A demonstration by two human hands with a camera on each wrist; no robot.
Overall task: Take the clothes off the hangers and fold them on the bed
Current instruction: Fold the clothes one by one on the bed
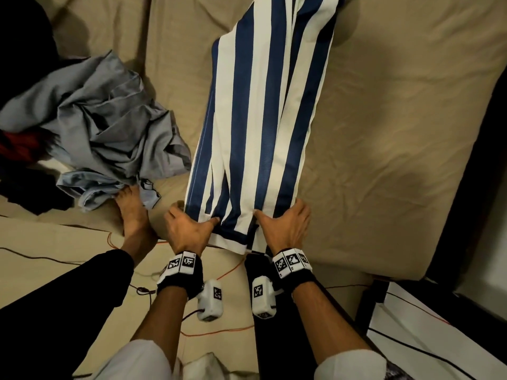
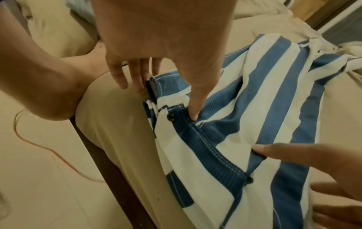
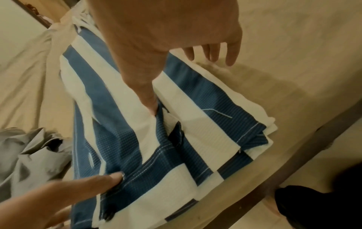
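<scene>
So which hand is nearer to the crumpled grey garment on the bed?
Left. The left hand holds the striped garment's near-left corner, beside the grey garment; the right hand holds the far corner.

Bed [image 1: 397, 133] with wrinkled beige sheet, dark wooden frame [image 2: 109, 162] along near edge. Pale tiled floor [image 1: 55, 256] near left, orange cable [image 1: 227, 272] and thin black wire [image 1: 41, 259] trailing across. White board [image 1: 428, 333] near right. Dim warm lighting.

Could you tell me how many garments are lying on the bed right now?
2 clearly: the striped garment laid lengthwise mid-bed, both hands on its near end, and the crumpled grey garment to its left. Dark clothing at the far left edge may hide more.
</scene>
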